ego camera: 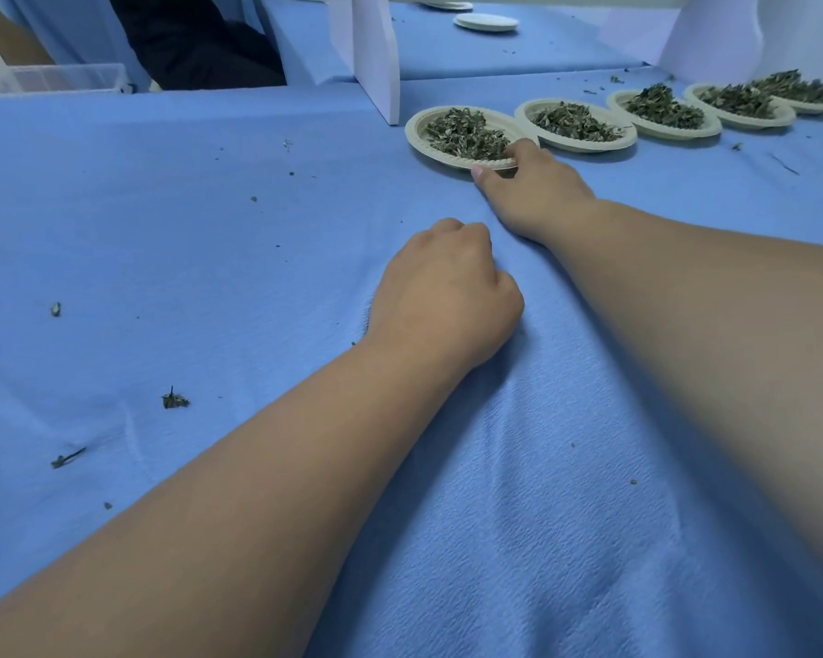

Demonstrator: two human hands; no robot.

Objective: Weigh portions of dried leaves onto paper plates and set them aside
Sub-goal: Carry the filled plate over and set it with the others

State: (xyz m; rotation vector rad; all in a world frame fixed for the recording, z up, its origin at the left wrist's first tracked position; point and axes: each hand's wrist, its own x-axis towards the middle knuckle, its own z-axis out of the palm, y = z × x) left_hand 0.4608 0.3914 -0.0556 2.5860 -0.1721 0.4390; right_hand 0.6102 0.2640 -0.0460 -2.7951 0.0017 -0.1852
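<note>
**Leaf portions line up along worktop's far right**

Near the middle of the blue-cloth worktop (210, 206), the left hand (440, 287) rests knuckles-up in a clenched fist, with nothing visible in its grip. Loose leaf scraps (174, 400) dot the cloth toward the left edge. Just beyond the fist, the right hand (533, 192) reaches forward and grasps the near rim of the nearest paper plate (413, 133), thumb at the rim's edge and fingers curled over it. That plate sits flat on the cloth and carries a heap of dried leaves (464, 135). It marks the left end of a row running toward the far right corner, where four more filled plates (585, 147) stand close side by side. A white upright panel (376, 54) rises just behind and left of the held plate. Past it, empty white plates (486, 22) lie on a further blue surface, and a clear plastic bin (63, 78) sits off the far left corner.
</note>
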